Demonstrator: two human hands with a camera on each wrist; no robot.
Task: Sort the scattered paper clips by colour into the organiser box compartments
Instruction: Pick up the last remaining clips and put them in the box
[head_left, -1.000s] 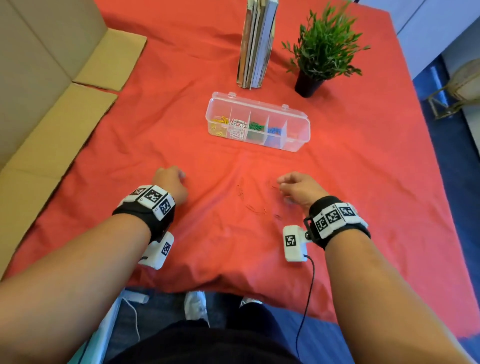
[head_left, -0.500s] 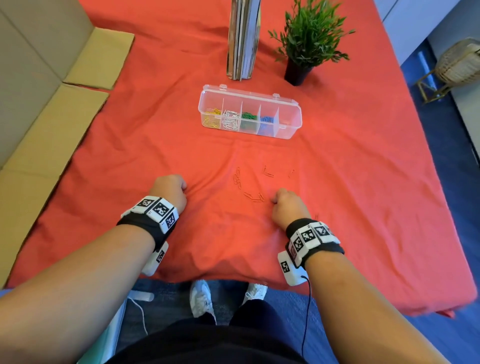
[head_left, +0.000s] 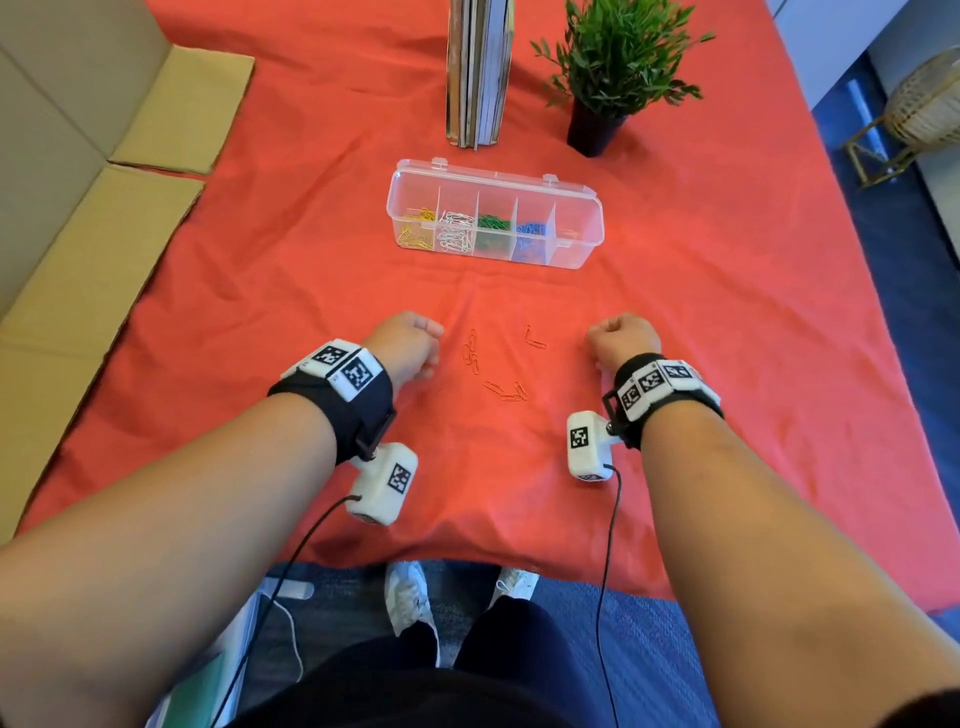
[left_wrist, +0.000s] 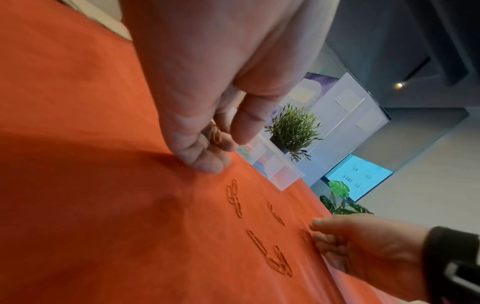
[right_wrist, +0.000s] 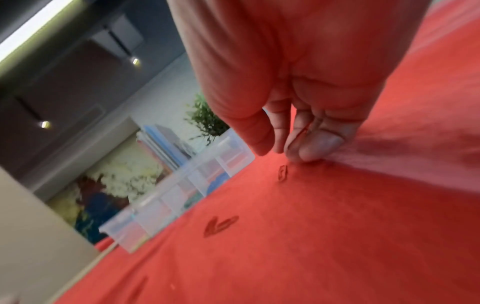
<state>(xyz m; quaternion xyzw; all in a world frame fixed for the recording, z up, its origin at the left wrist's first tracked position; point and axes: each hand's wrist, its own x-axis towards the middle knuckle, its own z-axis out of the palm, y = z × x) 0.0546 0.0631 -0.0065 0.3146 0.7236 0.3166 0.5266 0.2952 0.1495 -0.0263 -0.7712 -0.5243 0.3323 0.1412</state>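
On the red cloth (head_left: 727, 291), the person's left hand (head_left: 408, 345) rests with its fingers curled; the left wrist view shows red clips (left_wrist: 215, 134) tucked between those curled fingers and the thumb, so it holds a small bunch. The right hand (head_left: 623, 338) sits at about three o'clock from the loose clips, its fingers bent down to the cloth; the right wrist view shows a red clip (right_wrist: 301, 131) pinched against the fingertips (right_wrist: 319, 144), with another clip (right_wrist: 282, 172) lying on the cloth just beside them. Between the two hands lie the remaining red paper clips (head_left: 493, 364): a short chain nearer the left hand, a pair toward one o'clock, and a little cluster toward six o'clock. The clear organiser box (head_left: 587, 208) stands open at twelve o'clock from the hands, well apart from them; from left to right its compartments hold yellow, white, green and blue clips, and the rightmost shows only a faint trace of red. Beyond the box, upright books (head_left: 478, 73) stand at twelve o'clock and a potted plant (head_left: 618, 62) at one o'clock. Flattened cardboard (head_left: 78, 218) lies along the nine o'clock edge. The wristbands (head_left: 343, 369) carry black-and-white square markers; no readable words or brand names show anywhere.
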